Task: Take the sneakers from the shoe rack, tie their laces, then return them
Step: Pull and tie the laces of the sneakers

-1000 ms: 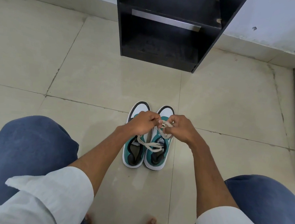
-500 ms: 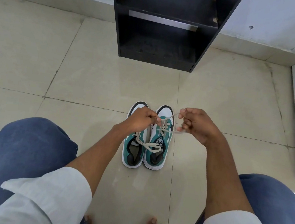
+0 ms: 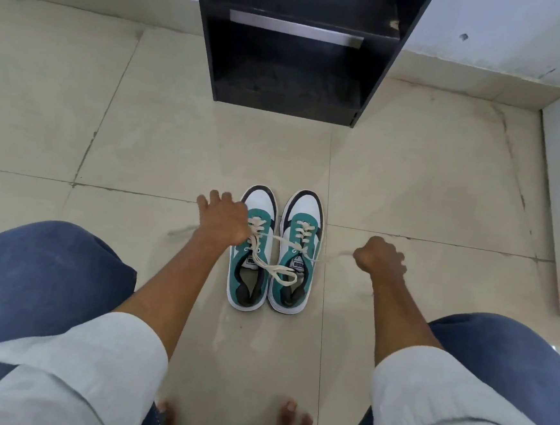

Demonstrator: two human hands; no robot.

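The left hand (image 3: 226,223) pinches one lace end (image 3: 271,238) over the left sneaker (image 3: 252,250), outer fingers spread. The right hand (image 3: 379,256) is clenched to the right of the right sneaker (image 3: 297,250), apparently drawing the other, blurred end taut. The pair sits side by side mid-floor (image 3: 144,134), toes toward the black shoe rack (image 3: 295,49). By my reading the sneakers are out and a first knot on the right one is tightening; the left's lace (image 3: 275,272) lies loose, and returning them remains. Knees and bare toes crowd the near edge; nothing blocks the rack's empty shelf.
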